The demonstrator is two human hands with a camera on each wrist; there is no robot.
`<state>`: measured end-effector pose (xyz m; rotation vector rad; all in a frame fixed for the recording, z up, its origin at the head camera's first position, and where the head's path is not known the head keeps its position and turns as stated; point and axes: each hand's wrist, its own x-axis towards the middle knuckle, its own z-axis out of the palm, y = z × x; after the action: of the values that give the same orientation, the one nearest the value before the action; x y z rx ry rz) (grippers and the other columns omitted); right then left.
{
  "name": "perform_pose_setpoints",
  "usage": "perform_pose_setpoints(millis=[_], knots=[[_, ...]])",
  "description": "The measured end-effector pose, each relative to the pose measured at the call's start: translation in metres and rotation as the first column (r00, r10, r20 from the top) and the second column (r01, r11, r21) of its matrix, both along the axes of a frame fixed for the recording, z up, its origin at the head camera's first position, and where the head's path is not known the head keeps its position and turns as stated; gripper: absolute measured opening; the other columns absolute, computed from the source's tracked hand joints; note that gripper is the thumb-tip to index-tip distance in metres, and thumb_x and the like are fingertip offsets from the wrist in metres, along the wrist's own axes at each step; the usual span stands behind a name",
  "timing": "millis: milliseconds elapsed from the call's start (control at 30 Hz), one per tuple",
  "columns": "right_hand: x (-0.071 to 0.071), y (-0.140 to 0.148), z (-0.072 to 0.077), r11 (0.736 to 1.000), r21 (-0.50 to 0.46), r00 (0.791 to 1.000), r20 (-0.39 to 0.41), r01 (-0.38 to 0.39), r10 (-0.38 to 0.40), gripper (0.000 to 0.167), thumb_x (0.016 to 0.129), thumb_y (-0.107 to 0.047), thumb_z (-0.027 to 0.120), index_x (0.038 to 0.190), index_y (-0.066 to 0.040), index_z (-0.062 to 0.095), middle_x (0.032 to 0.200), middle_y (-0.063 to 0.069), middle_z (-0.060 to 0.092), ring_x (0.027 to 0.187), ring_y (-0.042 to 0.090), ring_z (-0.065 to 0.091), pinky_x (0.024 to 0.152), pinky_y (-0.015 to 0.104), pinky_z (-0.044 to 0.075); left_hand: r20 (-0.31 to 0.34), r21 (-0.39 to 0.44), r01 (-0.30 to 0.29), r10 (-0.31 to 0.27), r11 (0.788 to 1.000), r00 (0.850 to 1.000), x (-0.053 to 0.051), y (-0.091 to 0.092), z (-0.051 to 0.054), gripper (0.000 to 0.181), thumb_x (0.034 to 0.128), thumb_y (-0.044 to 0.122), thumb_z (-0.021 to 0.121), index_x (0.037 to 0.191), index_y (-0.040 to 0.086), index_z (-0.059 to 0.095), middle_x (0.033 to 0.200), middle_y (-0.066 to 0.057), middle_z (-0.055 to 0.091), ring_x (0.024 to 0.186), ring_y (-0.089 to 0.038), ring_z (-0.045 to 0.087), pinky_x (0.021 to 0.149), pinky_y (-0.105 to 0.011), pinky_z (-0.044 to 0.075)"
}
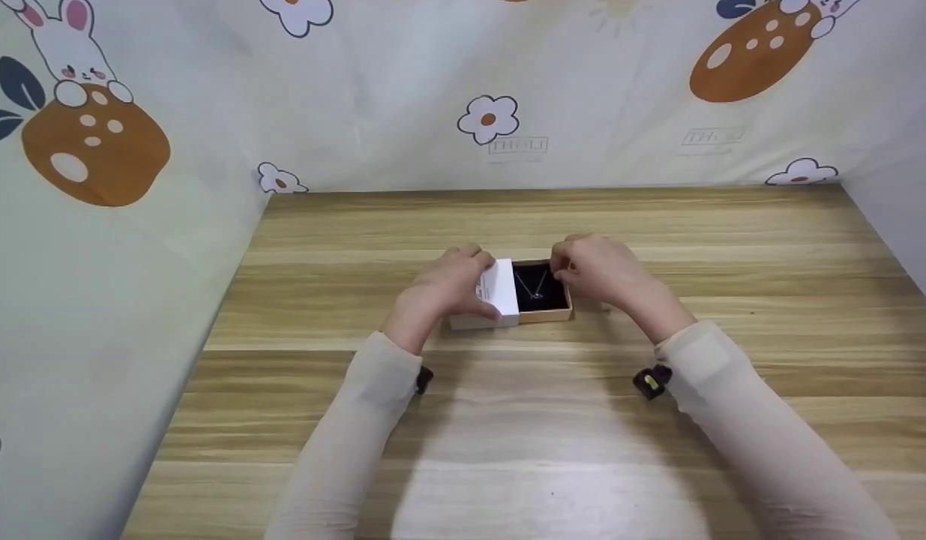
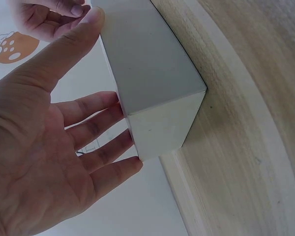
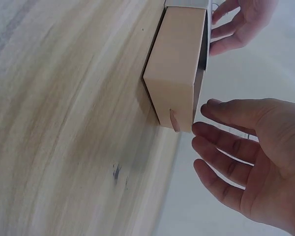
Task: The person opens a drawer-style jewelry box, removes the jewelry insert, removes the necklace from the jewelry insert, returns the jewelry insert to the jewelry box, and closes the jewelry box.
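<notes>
A jewellery box lies on the table, its white outer sleeve (image 1: 500,289) partly off an orange-tan drawer (image 1: 546,316). A fine necklace (image 1: 536,295) with a small pendant rests on the drawer's black insert (image 1: 528,301). My left hand (image 1: 451,283) holds the sleeve, thumb on the near edge and fingertips along the far edge. At the drawer's far right corner is my right hand (image 1: 601,270), fingers loosely bent over the rim; in the right wrist view an index fingertip (image 3: 199,129) meets the corner. A small ribbon tab (image 3: 174,120) hangs from the drawer's end.
The box stands on a wood-grain table (image 1: 320,420). A pale cloth with rabbit, fruit and flower prints (image 1: 403,90) hangs behind the table and along its left side. Dark wrist cameras (image 1: 651,382) sit at both sleeves.
</notes>
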<state>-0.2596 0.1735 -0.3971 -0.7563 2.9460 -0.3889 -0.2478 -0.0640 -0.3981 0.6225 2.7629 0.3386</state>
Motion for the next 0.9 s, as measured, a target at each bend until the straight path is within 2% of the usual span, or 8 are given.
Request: perform_pose_setpoints(millis=[267, 600, 900], knots=[[0.000, -0.008, 0.000, 1.000, -0.016, 1.000, -0.016, -0.026, 0.025, 0.014, 0.093, -0.015, 0.068, 0.104, -0.009, 0.072, 0.105, 0.010, 0.071, 0.098, 0.030, 0.068, 0.085, 0.047, 0.056, 0.014, 0.017, -0.023, 0.022, 1.000, 1.000, 0.000, -0.001, 0.001, 0.085, 0.0729, 0.044, 0.087, 0.142, 0.011, 0.050, 0.136, -0.007, 0.053, 0.125, -0.027, 0.050, 0.107, -0.042, 0.046], [0.002, -0.016, -0.006, 0.997, -0.022, 0.996, -0.047, -0.076, 0.074, 0.016, 0.093, -0.016, 0.068, 0.107, -0.008, 0.072, 0.111, 0.010, 0.071, 0.102, 0.030, 0.068, 0.089, 0.047, 0.056, -0.006, -0.010, -0.002, 0.002, 1.000, 1.000, 0.000, 0.000, 0.001, 0.084, 0.0744, 0.044, 0.086, 0.142, 0.009, 0.051, 0.136, -0.008, 0.054, 0.124, -0.030, 0.052, 0.105, -0.043, 0.048], [0.001, -0.022, -0.010, 0.996, 0.006, 0.995, -0.051, -0.091, 0.091, 0.018, 0.093, -0.016, 0.068, 0.107, -0.006, 0.072, 0.107, 0.012, 0.071, 0.100, 0.031, 0.068, 0.089, 0.047, 0.056, -0.013, -0.030, 0.000, 0.000, 1.000, 1.000, -0.001, 0.001, 0.001, 0.086, 0.0737, 0.046, 0.086, 0.143, 0.010, 0.050, 0.137, -0.008, 0.054, 0.124, -0.029, 0.052, 0.105, -0.043, 0.049]])
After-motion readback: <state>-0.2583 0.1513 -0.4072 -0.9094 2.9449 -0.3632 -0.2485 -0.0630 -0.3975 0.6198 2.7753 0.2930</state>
